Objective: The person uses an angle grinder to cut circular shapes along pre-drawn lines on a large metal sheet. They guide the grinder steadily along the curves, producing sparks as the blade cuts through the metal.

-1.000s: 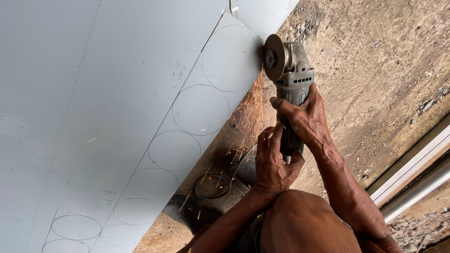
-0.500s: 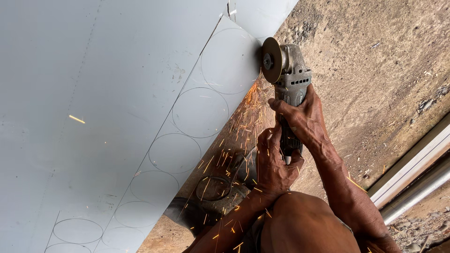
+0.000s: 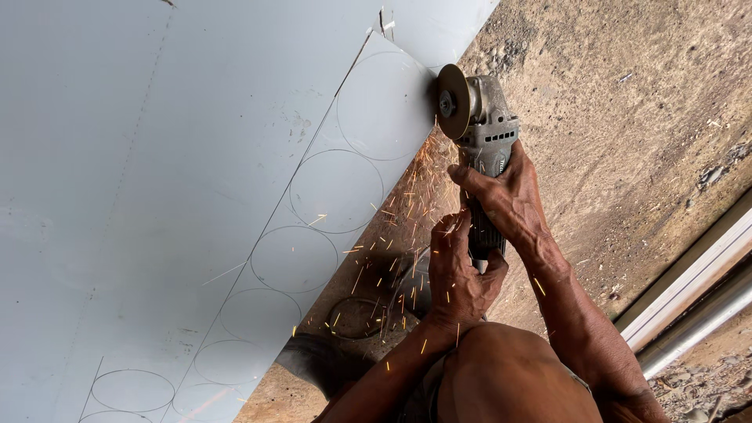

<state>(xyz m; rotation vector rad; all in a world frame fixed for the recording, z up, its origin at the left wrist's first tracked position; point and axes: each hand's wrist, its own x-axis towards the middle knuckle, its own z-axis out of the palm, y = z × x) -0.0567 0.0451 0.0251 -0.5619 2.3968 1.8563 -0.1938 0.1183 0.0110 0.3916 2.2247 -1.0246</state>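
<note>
Large pale grey metal sheet (image 3: 157, 180) scribed with a row of circles fills the left of the frame; brown dirt ground (image 3: 627, 117) lies upper right, pale metal rails (image 3: 689, 298) lower right. Sparks spray down centre. Grey angle grinder (image 3: 482, 133), upper centre, has its disc at the sheet's edge. Right hand (image 3: 505, 196) is clamped around the body, left hand (image 3: 458, 274) closed on the handle below; a knee (image 3: 509, 384) sits bottom centre.

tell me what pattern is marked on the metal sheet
A row of scribed circles along the edge of the pale grey-blue metal sheet, seen in the head view.
</note>
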